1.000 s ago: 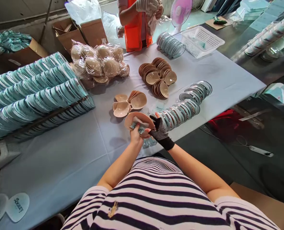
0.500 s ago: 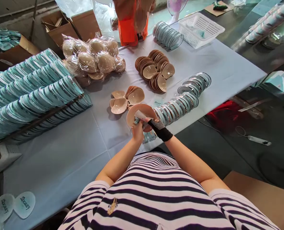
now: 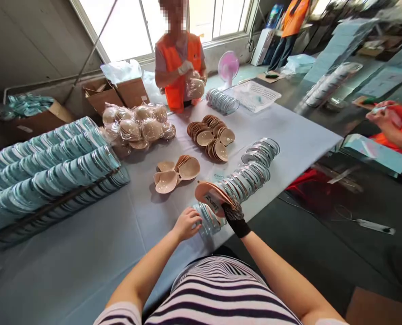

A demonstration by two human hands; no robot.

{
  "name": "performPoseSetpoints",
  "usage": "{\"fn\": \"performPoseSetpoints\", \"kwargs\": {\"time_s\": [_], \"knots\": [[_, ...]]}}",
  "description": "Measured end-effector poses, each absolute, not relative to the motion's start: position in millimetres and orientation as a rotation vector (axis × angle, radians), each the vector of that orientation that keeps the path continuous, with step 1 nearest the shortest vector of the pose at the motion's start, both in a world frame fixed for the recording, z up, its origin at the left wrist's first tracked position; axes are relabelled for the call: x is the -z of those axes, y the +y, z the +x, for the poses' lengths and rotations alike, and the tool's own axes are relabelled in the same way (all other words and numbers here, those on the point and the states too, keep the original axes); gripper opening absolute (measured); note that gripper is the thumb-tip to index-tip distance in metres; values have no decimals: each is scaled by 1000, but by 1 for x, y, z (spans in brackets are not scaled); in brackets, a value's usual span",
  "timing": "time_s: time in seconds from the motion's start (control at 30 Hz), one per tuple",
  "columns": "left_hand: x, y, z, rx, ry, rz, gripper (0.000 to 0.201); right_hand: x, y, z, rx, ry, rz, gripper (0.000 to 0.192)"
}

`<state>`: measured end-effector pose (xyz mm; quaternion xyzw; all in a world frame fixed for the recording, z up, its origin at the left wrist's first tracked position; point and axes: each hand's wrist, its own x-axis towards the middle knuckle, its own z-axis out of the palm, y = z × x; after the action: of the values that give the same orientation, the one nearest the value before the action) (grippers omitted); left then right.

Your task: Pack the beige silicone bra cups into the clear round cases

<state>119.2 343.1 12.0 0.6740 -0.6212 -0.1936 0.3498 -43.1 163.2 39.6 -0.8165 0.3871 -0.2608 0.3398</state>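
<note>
**Two hands at the table edge, one on a cup, one on a clear case**

Two hands work close together at the near edge of a pale blue table point(image 3: 86, 234). The right hand point(image 3: 233, 212), in a black dotted glove, pinches a beige cup point(image 3: 210, 195) with a small printed card point(image 3: 213, 204) lying in its hollow, held just above the table. The bare left hand point(image 3: 186, 223) curls its fingers around a clear round case point(image 3: 206, 219) at the near end of a row of cases point(image 3: 251, 174).

My reading is that the cup and card are about to be packed into the case. The next move would call for freeing one case from the row and lining the cup up over it.

More loose cups point(image 3: 175, 171) lie just beyond. Across the table, a person in an orange vest point(image 3: 179, 74) handles a bagged bundle.
</note>
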Motion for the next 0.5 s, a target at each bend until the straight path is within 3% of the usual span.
{"fn": "performPoseSetpoints", "kwargs": {"time_s": [0.1, 0.27, 0.5], "knots": [[-2, 341, 118, 410, -1882, 1786, 27, -34, 169, -69, 717, 1087, -2067, 44], [4, 331, 101, 439, -1870, 1881, 41, -29, 194, -107, 510, 1125, -2231, 53], [21, 321, 79, 408, -1703, 1967, 6, -6, 249, -142, 205, 1069, -2449, 59]]}}
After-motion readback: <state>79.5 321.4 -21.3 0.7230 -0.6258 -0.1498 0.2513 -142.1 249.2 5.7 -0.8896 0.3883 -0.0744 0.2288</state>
